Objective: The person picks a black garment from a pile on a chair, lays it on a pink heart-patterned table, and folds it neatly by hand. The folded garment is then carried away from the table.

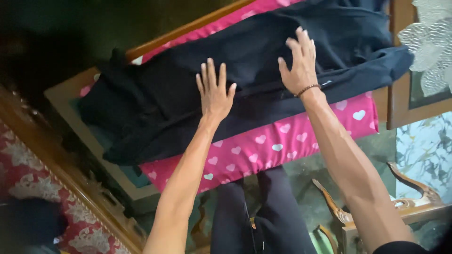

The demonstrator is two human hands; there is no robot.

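Note:
A large black garment lies spread over a pink cushion with white hearts on a wooden-framed seat. My left hand rests flat on the middle of the garment, fingers spread. My right hand, with a brown beaded bracelet at the wrist, presses flat on the cloth further right, near a fold. Neither hand grips anything. The garment's right end hangs toward the seat's edge.
The wooden frame runs along the cushion's left side. A red patterned fabric lies at lower left. My dark trouser legs stand below the cushion. A carved wooden piece and marbled floor are at right.

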